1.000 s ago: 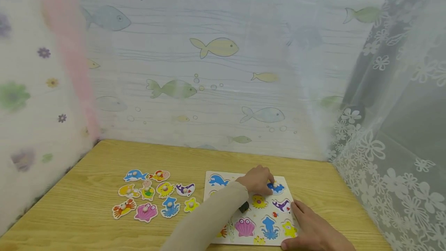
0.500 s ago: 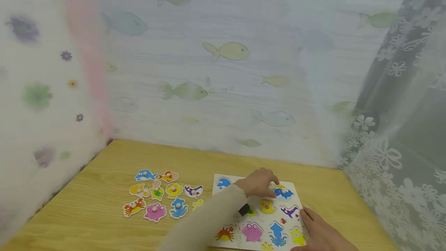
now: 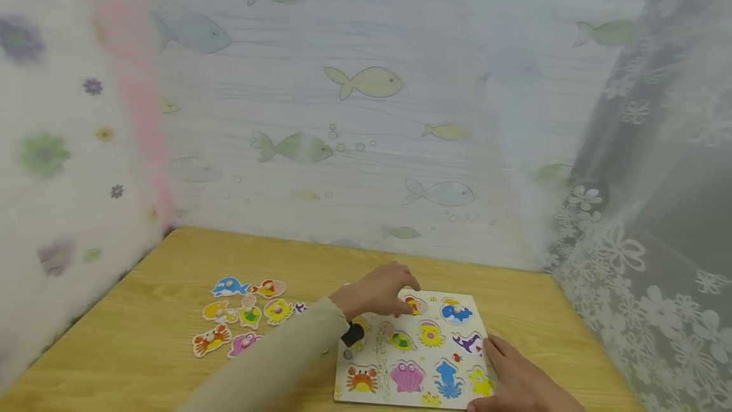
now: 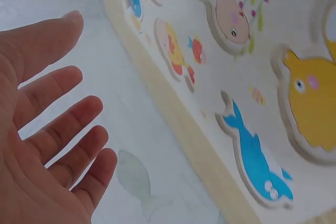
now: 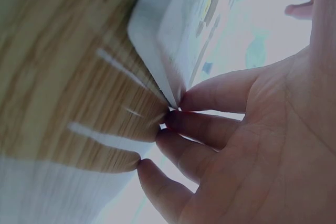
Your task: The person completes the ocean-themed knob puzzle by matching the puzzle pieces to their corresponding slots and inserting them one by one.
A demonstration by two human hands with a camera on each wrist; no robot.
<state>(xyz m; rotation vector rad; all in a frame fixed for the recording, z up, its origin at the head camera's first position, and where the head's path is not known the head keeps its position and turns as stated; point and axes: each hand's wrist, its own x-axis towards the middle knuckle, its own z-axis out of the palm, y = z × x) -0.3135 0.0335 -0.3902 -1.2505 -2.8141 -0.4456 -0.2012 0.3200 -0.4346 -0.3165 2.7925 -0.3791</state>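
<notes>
My left hand [image 3: 377, 292] hovers over the far left part of a white puzzle board [image 3: 389, 393] printed with sea animals. In the left wrist view its fingers [image 4: 63, 129] are spread and hold nothing. A blue knobbed sea-animal piece [image 3: 455, 314] sits at its far right recess, apart from the hand. My right hand [image 3: 526, 379] holds the board at its near right side; in the right wrist view the thumb [image 5: 220, 94] and fingertips meet at its edge. The left sleeve and forearm hide part of the loose pieces.
Left on the wooden table [image 3: 143, 329] lie several knobbed pieces: a blue whale [image 3: 227, 286], a red fish [image 3: 265, 288], a turtle [image 3: 250, 314], an octopus [image 3: 279, 311], a crab [image 3: 211, 339] and a pink shell [image 3: 243, 343]. A fish-print curtain [image 3: 366, 164] hangs behind.
My left hand has let go of the blue sea-animal piece and moved left across the board, its forearm now covering some loose pieces. The right hand stays at the board's edge.
</notes>
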